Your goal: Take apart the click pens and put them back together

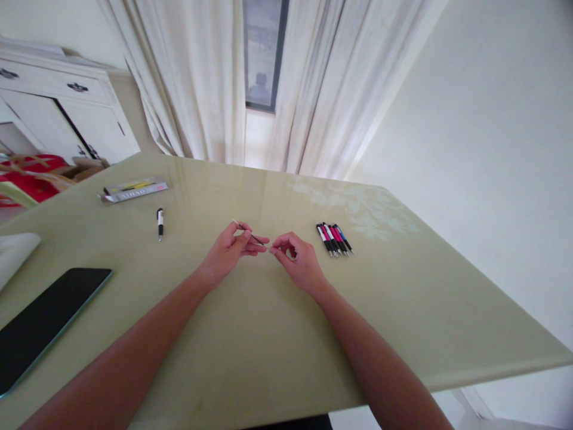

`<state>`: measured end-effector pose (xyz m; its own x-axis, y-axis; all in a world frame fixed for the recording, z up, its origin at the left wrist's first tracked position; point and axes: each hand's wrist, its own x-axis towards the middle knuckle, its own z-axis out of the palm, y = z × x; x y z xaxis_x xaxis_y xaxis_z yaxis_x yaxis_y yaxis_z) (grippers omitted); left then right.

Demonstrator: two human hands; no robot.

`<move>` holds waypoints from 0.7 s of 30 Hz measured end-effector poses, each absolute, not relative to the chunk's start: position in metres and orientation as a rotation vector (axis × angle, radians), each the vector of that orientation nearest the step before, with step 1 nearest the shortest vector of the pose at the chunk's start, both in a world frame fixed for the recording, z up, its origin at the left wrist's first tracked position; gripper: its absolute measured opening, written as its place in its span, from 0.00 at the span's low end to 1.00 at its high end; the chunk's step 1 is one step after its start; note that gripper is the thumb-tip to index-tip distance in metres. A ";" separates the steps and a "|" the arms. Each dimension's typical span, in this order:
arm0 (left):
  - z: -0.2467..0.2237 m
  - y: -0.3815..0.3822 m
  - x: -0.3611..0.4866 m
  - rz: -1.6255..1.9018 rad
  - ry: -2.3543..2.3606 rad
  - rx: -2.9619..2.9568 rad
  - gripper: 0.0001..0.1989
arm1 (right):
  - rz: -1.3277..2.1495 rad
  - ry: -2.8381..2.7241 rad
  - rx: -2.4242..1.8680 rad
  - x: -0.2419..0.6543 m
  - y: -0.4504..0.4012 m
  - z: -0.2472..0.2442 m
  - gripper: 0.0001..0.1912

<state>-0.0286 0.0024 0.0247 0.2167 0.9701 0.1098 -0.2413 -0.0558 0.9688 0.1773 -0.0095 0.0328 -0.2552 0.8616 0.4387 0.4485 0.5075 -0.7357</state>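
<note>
My left hand [230, 251] pinches a thin pen refill [252, 235], dark along most of its length with a pale upper end. The refill slants down to the right, toward my right hand [298, 260]. The thumb and forefinger of that hand are closed together at the refill's lower tip; whatever sits between them is too small to make out. A row of several pens [333, 239] with white, pink and blue barrels lies right of my right hand. One white and black pen [160, 224] lies apart, left of my left hand.
A long, flat pen box [134, 189] lies at the back left of the pale green table [250, 358]. A dark-screened tablet or phone [49, 322] and a white object [15, 254] are at the left edge. Beyond the table stand a white cabinet [62, 101] and curtains [192, 77].
</note>
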 end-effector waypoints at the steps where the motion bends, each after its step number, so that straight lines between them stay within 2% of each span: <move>1: 0.024 0.002 -0.028 1.187 0.817 1.194 0.21 | 0.599 -1.881 -1.076 0.177 -0.010 0.033 0.05; 11: 0.023 0.002 -0.027 1.224 0.798 1.154 0.20 | 0.568 -1.852 -1.072 0.178 -0.010 0.034 0.04; 21: 0.027 -0.002 -0.026 1.116 0.811 1.239 0.20 | 0.576 -1.877 -1.033 0.177 -0.011 0.032 0.05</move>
<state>-0.0261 -0.0021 0.0275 0.2920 0.9517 0.0946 -0.2035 -0.0349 0.9785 0.1774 -0.0111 0.0317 -0.2561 0.8385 0.4809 0.4244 0.5445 -0.7235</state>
